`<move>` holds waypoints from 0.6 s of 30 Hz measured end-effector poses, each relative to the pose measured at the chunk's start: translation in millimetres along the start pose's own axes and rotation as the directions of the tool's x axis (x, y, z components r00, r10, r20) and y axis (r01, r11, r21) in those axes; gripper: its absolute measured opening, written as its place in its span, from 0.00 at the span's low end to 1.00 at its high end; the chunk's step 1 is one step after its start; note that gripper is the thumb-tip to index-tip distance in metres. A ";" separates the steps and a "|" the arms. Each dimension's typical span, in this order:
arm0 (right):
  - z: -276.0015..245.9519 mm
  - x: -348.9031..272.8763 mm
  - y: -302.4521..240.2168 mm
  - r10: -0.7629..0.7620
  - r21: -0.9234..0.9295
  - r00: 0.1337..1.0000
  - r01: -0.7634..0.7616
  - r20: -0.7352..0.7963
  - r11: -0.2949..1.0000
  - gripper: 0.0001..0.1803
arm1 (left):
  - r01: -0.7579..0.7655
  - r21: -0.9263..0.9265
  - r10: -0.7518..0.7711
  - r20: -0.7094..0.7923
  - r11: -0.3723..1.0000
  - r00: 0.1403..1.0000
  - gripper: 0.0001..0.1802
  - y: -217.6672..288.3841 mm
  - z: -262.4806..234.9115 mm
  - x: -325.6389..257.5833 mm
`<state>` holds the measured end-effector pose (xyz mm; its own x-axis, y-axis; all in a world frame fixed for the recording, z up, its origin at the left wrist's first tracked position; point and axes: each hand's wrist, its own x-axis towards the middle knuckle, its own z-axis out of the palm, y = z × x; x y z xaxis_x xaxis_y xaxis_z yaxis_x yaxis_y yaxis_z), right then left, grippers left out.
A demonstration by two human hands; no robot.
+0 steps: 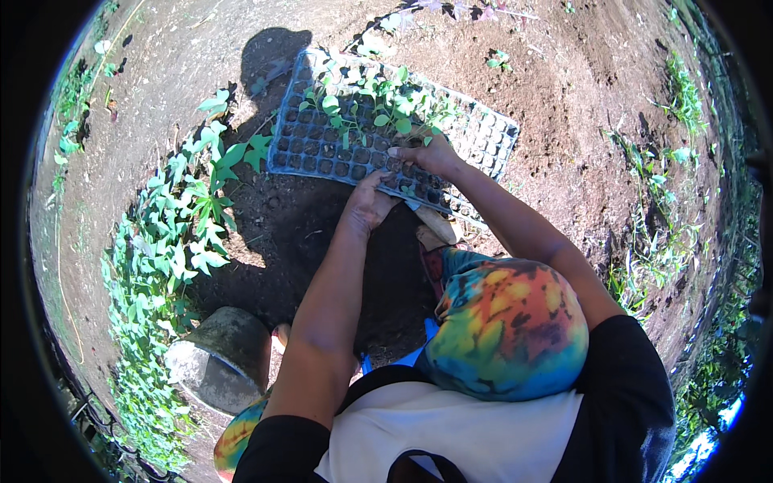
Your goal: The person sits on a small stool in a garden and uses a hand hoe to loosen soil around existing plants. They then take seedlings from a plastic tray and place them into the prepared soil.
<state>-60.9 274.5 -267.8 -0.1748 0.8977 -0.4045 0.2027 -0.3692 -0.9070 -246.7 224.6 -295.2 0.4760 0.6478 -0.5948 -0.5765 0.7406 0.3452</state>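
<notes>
A blue-grey seedling tray [322, 149] with many small cells lies on bare brown soil ahead of me. Green seedlings [378, 101] stand in its middle cells; the near and right cells hold only dark soil or nothing. My left hand [369, 201] presses against the tray's near edge, fingers curled under it. My right hand [427, 154] rests on top of the tray near that edge, fingers closed around a seedling's base. Both forearms reach forward over my knee in tie-dye cloth [503, 322].
A row of leafy green plants [173, 241] runs along the left. A grey upturned bucket [221, 358] sits at lower left beside my leg. Scattered weeds [660, 233] grow on the right. My sandalled foot [435, 237] stands just below the tray.
</notes>
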 end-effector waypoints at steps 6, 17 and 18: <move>3.1 -9.6 8.7 0.022 0.085 0.992 -0.012 -0.122 0.996 0.15 | 0.011 0.021 -0.007 -0.155 1.000 0.988 0.19 -0.9 4.8 6.2; -61.1 -26.1 -50.1 -0.171 0.031 0.948 0.186 -0.270 0.982 0.08 | 0.018 -0.009 -0.020 -0.460 1.000 0.887 0.23 8.9 24.8 1.8; -65.0 -30.3 -62.4 -0.169 -0.123 0.962 0.145 -0.213 0.982 0.08 | 0.004 0.018 0.004 -0.452 1.000 0.892 0.26 4.3 25.2 -13.3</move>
<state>-5.6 286.0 -191.3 0.0032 0.9775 -0.2109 0.2924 -0.2026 -0.9346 -238.7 223.7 -267.5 0.1221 0.5005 -0.8571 -0.5620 0.7466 0.3559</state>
